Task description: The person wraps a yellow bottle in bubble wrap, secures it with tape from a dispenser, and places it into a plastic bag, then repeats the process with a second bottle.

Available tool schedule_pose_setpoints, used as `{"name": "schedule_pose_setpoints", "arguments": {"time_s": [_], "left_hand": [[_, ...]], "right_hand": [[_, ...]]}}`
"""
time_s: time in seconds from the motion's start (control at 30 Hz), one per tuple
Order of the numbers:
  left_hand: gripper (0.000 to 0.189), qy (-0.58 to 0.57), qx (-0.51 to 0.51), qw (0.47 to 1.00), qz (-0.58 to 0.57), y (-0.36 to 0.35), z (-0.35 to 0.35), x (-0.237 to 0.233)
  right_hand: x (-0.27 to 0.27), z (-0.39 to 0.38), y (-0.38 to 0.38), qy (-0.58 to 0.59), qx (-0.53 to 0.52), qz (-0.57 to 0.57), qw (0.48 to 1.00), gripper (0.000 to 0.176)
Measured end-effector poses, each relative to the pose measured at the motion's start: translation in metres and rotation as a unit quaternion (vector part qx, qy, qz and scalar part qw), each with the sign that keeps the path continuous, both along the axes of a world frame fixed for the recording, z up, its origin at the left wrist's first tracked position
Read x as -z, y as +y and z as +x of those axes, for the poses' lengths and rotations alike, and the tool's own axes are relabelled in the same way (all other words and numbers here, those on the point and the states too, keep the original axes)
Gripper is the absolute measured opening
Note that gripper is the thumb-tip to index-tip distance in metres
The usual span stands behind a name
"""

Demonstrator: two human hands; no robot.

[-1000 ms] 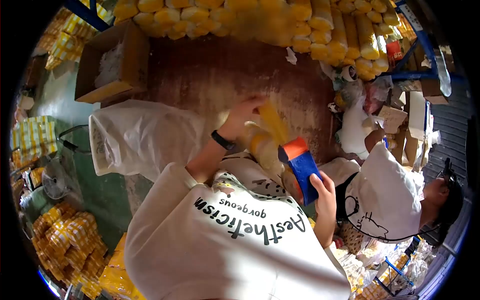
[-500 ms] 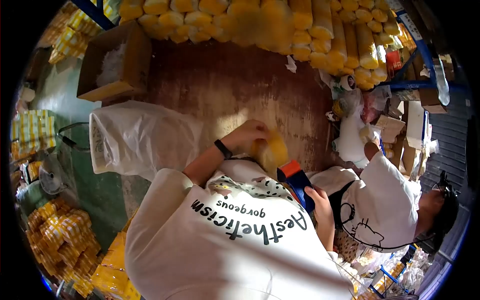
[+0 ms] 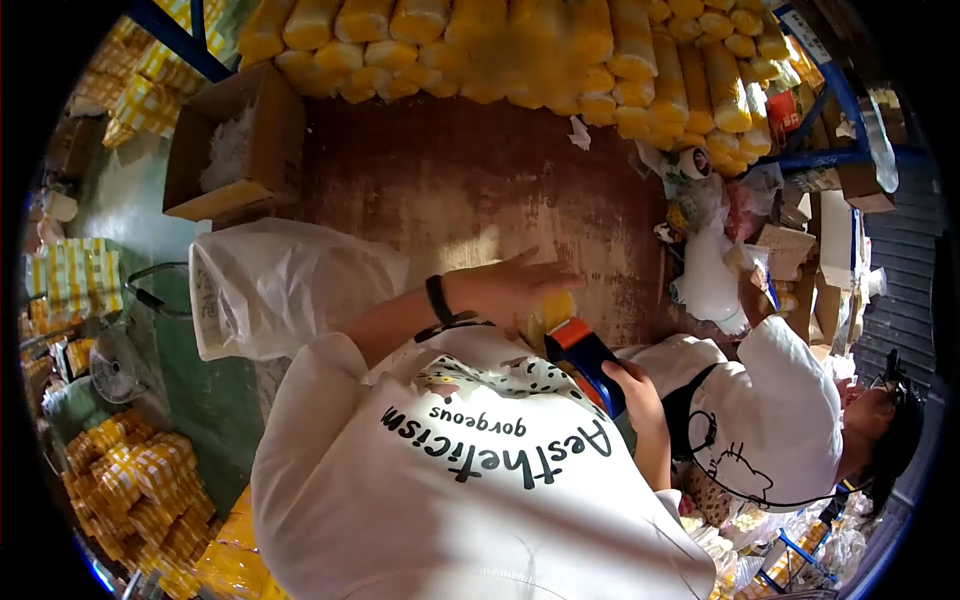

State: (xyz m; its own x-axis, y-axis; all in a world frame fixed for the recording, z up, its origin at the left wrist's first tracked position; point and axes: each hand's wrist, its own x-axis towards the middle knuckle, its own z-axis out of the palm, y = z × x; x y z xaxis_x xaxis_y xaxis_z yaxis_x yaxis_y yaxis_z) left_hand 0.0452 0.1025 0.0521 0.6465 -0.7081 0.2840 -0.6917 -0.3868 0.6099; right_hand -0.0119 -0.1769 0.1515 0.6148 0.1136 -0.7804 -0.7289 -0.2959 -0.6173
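Observation:
My left hand [image 3: 512,285], with a black band on its wrist, lies flat with fingers stretched over a yellow plastic-wrapped package [image 3: 558,308] on the brown table [image 3: 470,180], close to my chest. Most of the package is hidden under the hand. My right hand [image 3: 636,385] grips a blue and orange tape dispenser [image 3: 585,352], whose orange front end sits right against the package.
A large clear plastic bag [image 3: 280,285] hangs over the table's left edge. An open cardboard box [image 3: 235,150] stands at the far left corner. Stacked yellow rolls [image 3: 520,50] line the back. A co-worker in white [image 3: 785,410] sits at my right, beside cluttered packaging [image 3: 720,220].
My left hand pulled the yellow package down from a raised position toward my chest and now lies flat on it. The tape dispenser has dropped lower, against the package.

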Motion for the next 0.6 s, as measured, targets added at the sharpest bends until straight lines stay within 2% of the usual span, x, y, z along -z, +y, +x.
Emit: {"name": "schedule_pose_setpoints", "arguments": {"time_s": [0.1,0.2,0.3,0.33,0.4,0.5,0.53,0.6], "left_hand": [[0.093,0.160,0.088,0.983,-0.036,-0.016,0.010,0.010],[0.102,0.205,0.096,0.973,-0.046,-0.025,0.017,0.012],[0.101,0.237,0.046,0.970,-0.021,-0.020,0.027,-0.002],[0.098,0.227,0.028,0.969,-0.089,-0.014,0.026,0.010],[0.100,0.223,0.026,0.967,-0.119,0.001,0.031,0.015],[0.098,0.232,0.007,0.953,-0.194,0.021,0.031,0.031],[0.096,0.248,-0.014,0.945,-0.211,0.028,0.028,0.032],[0.091,0.261,-0.065,0.933,-0.239,0.040,0.023,0.033]], "right_hand": [[-0.005,0.003,0.001,-0.001,-0.004,0.007,1.000,0.033],[0.000,0.005,-0.007,0.005,0.014,0.019,1.000,0.032],[0.005,0.010,-0.009,0.004,0.061,0.055,0.997,0.032],[0.006,0.011,-0.006,-0.003,0.085,0.085,0.993,0.032],[0.012,0.021,-0.013,0.030,0.114,0.177,0.977,0.030],[0.048,0.042,-0.008,0.055,0.161,0.248,0.954,0.029],[0.052,0.048,0.000,0.056,0.125,0.270,0.953,0.031],[0.085,0.054,0.009,0.027,0.087,0.243,0.966,0.032]]}}
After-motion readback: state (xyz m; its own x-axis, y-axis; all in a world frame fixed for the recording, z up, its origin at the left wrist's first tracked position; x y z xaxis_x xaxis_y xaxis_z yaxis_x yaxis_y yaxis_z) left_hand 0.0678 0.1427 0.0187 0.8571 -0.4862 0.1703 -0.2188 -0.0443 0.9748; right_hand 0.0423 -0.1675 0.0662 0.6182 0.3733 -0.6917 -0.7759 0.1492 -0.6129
